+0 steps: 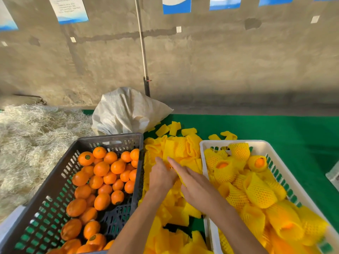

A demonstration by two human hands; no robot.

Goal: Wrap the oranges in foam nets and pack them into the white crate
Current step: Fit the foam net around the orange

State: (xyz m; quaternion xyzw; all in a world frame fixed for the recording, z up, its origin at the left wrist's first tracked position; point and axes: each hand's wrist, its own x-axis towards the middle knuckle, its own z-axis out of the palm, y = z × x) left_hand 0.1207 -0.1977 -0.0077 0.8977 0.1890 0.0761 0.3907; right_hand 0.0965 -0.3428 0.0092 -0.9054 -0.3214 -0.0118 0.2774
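Loose yellow foam nets (183, 151) are heaped on the green table between two crates. My left hand (161, 176) and my right hand (194, 186) meet over this heap. The left hand curls down around an orange (167, 165), of which only a sliver shows between the hands. The right hand lies against it with fingers stretched forward, and a foam net (181, 177) is pinched under its thumb side. The dark crate (55, 182) on the left holds several bare oranges (101, 168). The white crate (286, 173) on the right holds several net-wrapped oranges (256, 163).
A white woven sack (128, 110) stands behind the dark crate. Pale straw-like fibre (31, 143) covers the far left. A concrete wall with a pole (143, 52) rises behind the green table (275, 129). A white object (333, 176) sits at the right edge.
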